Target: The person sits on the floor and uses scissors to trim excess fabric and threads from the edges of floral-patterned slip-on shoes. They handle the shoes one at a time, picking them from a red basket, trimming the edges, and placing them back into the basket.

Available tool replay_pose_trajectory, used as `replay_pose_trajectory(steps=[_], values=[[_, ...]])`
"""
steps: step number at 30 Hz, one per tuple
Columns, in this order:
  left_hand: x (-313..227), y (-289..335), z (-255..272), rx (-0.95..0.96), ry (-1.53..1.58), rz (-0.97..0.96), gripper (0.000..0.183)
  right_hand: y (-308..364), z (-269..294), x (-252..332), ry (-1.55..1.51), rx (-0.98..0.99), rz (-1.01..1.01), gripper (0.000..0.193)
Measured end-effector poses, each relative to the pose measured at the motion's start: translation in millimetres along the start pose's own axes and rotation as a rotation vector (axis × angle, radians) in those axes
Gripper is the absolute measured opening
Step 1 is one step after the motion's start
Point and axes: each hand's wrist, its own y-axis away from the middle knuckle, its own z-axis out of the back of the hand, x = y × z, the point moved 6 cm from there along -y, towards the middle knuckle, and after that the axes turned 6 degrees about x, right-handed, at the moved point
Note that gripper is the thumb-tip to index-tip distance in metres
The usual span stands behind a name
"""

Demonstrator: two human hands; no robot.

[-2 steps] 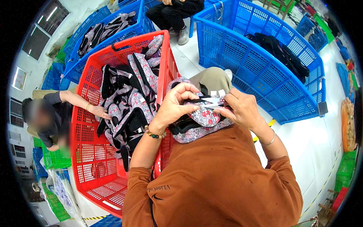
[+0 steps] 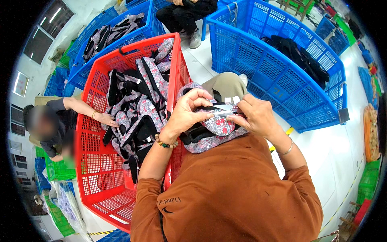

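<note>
In my lap lies a floral grey slipper [image 2: 222,126] with red flowers and a black lining, along with other slippers of the same kind [image 2: 197,145]. My left hand [image 2: 189,111] is closed, its thumb and fingers pinching the slipper's edge. Opposite it, my right hand [image 2: 258,115] grips what looks like silvery thread snips [image 2: 224,107], their two pointed pieces spread toward the left hand. The fingers partly hide them. Two small white tags [image 2: 231,99] show just beyond.
On my left, a red crate [image 2: 107,203] holds a heap of floral slippers [image 2: 139,109], with another person's hand [image 2: 107,119] resting on them. A blue crate [image 2: 278,76] with black items stands ahead right. Another blue crate [image 2: 151,28] holds slippers. Someone sits beyond.
The silvery pieces between my hands have shifted slightly. Both hands stay in nearly the same place.
</note>
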Motion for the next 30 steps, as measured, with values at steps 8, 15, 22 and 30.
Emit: replay_pose_trajectory(steps=[8,15,22,30], values=[[-0.3,-0.8,-2.3,0.003,-0.019,0.003,0.044,-7.3,0.8,7.8,0.061,-0.009,0.029,0.04],[3.3,-0.5,-1.7,0.077,-0.014,-0.038,0.043,-5.5,-0.7,6.8,0.048,0.011,0.02,0.039],[3.3,-0.2,-2.2,0.045,0.015,-0.013,0.043,-4.5,7.3,3.7,0.056,-0.088,-0.026,0.035],[3.6,0.9,-0.2,0.052,0.021,-0.032,0.04,-0.3,0.9,-2.0,-0.144,-0.047,-0.065,0.031]])
